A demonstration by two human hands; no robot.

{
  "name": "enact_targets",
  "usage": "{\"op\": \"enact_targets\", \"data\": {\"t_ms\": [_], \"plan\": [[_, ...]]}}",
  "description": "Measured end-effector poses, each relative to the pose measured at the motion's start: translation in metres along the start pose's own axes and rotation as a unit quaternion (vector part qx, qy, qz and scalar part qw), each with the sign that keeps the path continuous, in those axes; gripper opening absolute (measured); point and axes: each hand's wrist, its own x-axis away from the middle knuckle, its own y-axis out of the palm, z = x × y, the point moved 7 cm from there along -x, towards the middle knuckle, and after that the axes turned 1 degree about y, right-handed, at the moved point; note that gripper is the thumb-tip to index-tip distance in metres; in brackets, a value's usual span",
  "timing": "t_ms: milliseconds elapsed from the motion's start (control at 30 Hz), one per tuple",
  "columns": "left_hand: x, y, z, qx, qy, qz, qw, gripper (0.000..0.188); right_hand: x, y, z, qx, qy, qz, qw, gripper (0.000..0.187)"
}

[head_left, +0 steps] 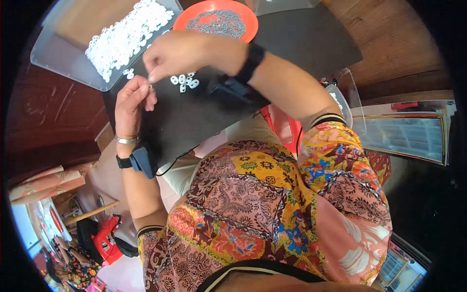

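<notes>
My left hand (131, 102) and my right hand (175, 54) meet above the left part of a dark table (182, 121). Fingertips of both are pinched together around something too small to make out. Just right of the fingers, several white plastic pieces with holes (184, 81) lie loose on the tabletop, partly under my right wrist. Two or so more white pieces (129, 73) sit left of my right hand. Beyond my right forearm stands an orange-red plate (250, 32) of small grey, thin, pin-like pieces (221, 23).
A clear plastic bin (65, 73) with a heap of white pieces (129, 36) stands at the far left. Another clear container (357, 92) holding white pieces is at the right, near a red chair (282, 124). Behind on the left, another person (73, 263) sits near a red chair (111, 238).
</notes>
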Motion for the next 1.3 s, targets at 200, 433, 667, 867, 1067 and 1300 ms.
{"op": "enact_targets", "data": {"t_ms": [200, 433, 667, 867, 1067, 1300], "plan": [[0.001, -0.014, -0.001, -0.015, 0.025, 0.067, 0.997, 0.018, 0.108, -0.067, 0.06, -0.093, 0.145, 0.107, 0.979, 0.022], [-0.002, -0.008, -0.003, -0.024, 0.005, 0.082, 0.996, 0.019, 0.161, -0.028, 0.139, -0.089, 0.342, 0.15, 0.923, 0.023], [-0.004, -0.015, -0.008, -0.006, 0.002, 0.107, 0.994, 0.015, 0.143, -0.02, 0.102, 0.074, 0.366, 0.208, 0.904, 0.026], [-0.003, -0.017, -0.009, 0.001, 0.029, 0.103, 0.994, 0.015, 0.131, -0.01, 0.082, 0.153, 0.375, 0.163, 0.9, 0.019], [-0.001, -0.02, -0.005, -0.007, 0.023, 0.113, 0.993, 0.016, 0.123, 0.001, 0.05, 0.237, 0.223, 0.164, 0.931, 0.014], [0.003, -0.028, -0.001, 0.054, 0.053, 0.159, 0.984, 0.017, 0.049, -0.009, 0.032, -0.228, 0.158, 0.162, 0.947, 0.015]]}}
